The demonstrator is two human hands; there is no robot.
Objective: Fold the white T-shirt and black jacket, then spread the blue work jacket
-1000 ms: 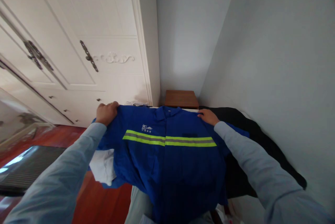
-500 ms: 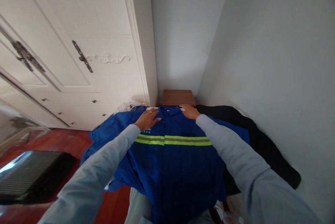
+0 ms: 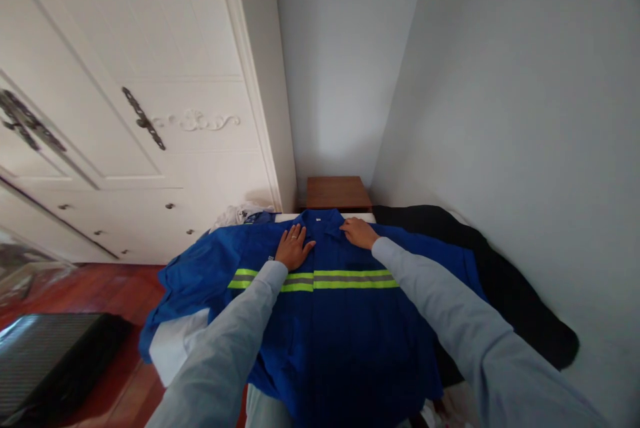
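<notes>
A blue work jacket [image 3: 345, 321] with a yellow-green and grey reflective band lies spread in front of me, collar at the far end. My left hand [image 3: 294, 247] rests flat on its upper chest, left of the front placket, fingers spread; a ring shows on one finger. At the right collar point, my right hand [image 3: 360, 233] has its fingers pinched on the collar [image 3: 333, 227]. The jacket's sleeves spread out to both sides, and its lower edge hangs toward my legs.
Under the jacket at right lies a black garment [image 3: 520, 295] along the grey wall. A white wardrobe [image 3: 200, 175] stands at left, a brown wooden box-like piece [image 3: 337, 192] in the corner. A dark ribbed-top object [image 3: 55, 355] sits on the red floor. White cloth [image 3: 240, 213] lies beyond the left sleeve.
My left hand has moved slightly right and lies flatter on the chest. My right hand has shifted from the shoulder edge onto the collar. The jacket's collar sits nearer me.
</notes>
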